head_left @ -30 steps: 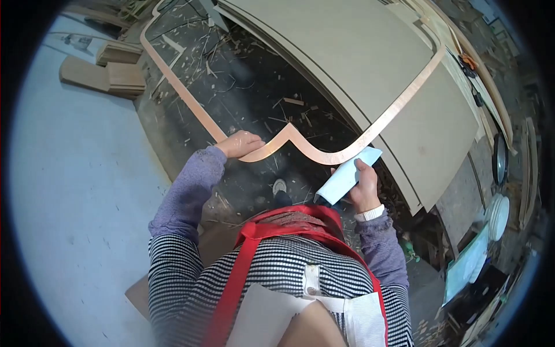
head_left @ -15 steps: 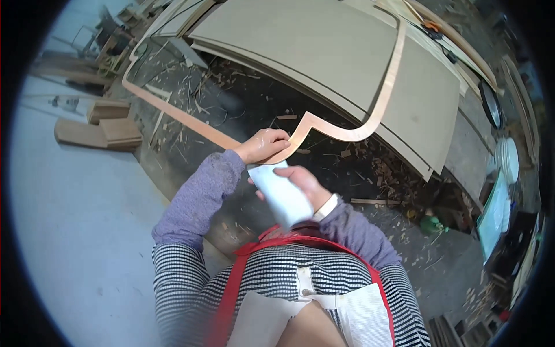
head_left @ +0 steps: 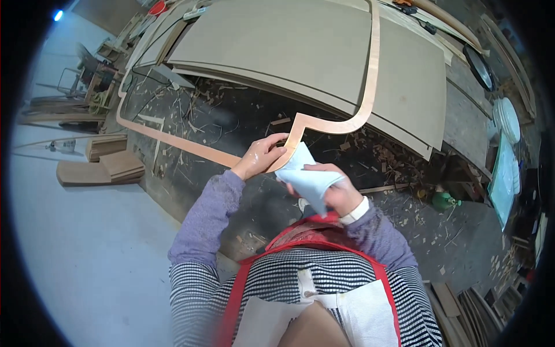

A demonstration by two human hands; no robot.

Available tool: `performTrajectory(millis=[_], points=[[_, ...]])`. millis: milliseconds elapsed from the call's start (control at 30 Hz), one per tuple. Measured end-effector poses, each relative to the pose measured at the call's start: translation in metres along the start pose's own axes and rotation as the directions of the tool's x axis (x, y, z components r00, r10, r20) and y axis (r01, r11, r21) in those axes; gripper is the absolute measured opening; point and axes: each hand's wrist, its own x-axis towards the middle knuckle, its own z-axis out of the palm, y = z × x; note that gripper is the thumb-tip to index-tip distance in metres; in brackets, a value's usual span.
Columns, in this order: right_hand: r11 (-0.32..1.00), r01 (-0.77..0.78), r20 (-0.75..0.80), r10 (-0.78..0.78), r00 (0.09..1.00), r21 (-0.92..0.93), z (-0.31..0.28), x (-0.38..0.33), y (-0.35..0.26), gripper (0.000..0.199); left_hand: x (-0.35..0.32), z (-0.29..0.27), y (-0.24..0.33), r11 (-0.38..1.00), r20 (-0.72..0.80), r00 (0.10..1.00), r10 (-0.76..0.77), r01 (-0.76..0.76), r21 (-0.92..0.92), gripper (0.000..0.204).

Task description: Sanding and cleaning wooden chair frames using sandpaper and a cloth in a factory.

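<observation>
A thin, curved wooden frame (head_left: 196, 148) reaches from my hands out over the floor and the far boards. My left hand (head_left: 259, 158) is closed around its near curve, just left of the inward notch. In my right hand (head_left: 342, 195) is a folded, pale blue-white sheet of sandpaper (head_left: 312, 180). The upper end of the sheet touches the frame's inner curve beside my left fingers. Its lower corner hangs loose and bends toward me. Parts of my right fingers are hidden behind the sheet.
Large beige boards (head_left: 277, 46) lie stacked ahead on a support. Wood shavings and scraps litter the dark floor (head_left: 231, 130). Brown wooden pieces (head_left: 98, 168) sit at the left. On the right are a green bottle (head_left: 444, 200), white round lids (head_left: 506, 120) and a black-rimmed round pan (head_left: 478, 68).
The sandpaper has shifted up and right along the frame's curve, and its lower part now flares. My left hand keeps its grip. The whole view has swung slightly.
</observation>
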Motion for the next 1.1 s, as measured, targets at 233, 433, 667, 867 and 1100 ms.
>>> performTrajectory(millis=[233, 433, 667, 867, 1100], points=[[0.615, 0.413, -0.159, -0.664, 0.731, -0.671, -0.005, 0.0, -0.012, 0.047, 0.005, -0.016, 0.022, 0.999, 0.066, 0.998, -0.023, 0.025, -0.029, 0.04], [-0.601, 0.233, 0.643, -0.733, 0.221, -0.765, -0.038, 0.064, 0.041, 0.058, 0.01, -0.034, 0.072, 0.971, 0.115, 0.986, -0.119, 0.14, -0.196, 0.039], [-0.073, 0.517, 0.329, -0.844, 0.424, -0.853, -0.027, 0.033, 0.024, 0.046, 0.007, -0.055, 0.113, 0.948, 0.121, 0.987, -0.103, 0.134, -0.289, 0.038], [-0.098, 0.525, 0.399, -0.769, 0.499, -0.845, 0.023, 0.06, 0.057, 0.039, 0.009, -0.06, 0.138, 0.892, 0.143, 0.987, -0.079, 0.134, -0.432, 0.038], [-0.074, 0.608, 0.39, -0.826, 0.407, -0.791, -0.01, 0.015, 0.033, 0.039, 0.007, -0.064, 0.147, 0.917, 0.158, 0.983, -0.097, 0.15, -0.37, 0.037]])
